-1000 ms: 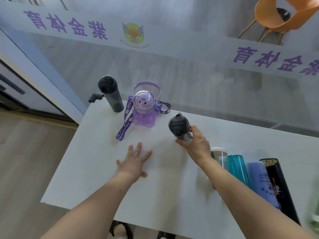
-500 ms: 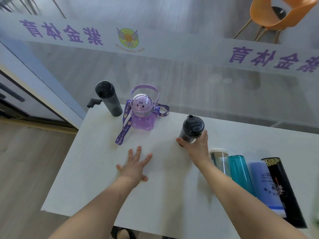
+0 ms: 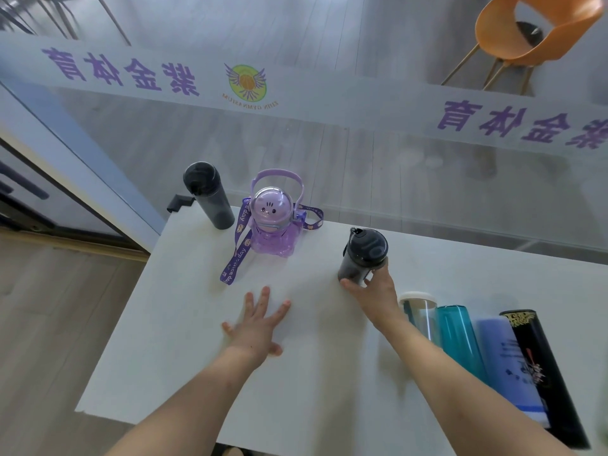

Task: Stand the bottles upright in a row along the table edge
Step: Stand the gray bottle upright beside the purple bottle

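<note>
Progress shows at the far edge of the table (image 3: pixel 184 324): the dark shaker bottle (image 3: pixel 362 256), a second ago tipped toward the camera in the right hand (image 3: pixel 373 296), now stands upright right of the purple bottle (image 3: pixel 271 225) and tall black bottle (image 3: pixel 207 195). Right fingers still wrap its base; the left hand (image 3: pixel 256 324) rests flat, holding nothing. Four bottles (image 3: pixel 460 340) lie near right, so release comes next.

purple bear bottle (image 3: pixel 271 225), dark grey flask (image 3: pixel 207 195), teal bottle (image 3: pixel 460 340), orange chair (image 3: pixel 526 34).
</note>
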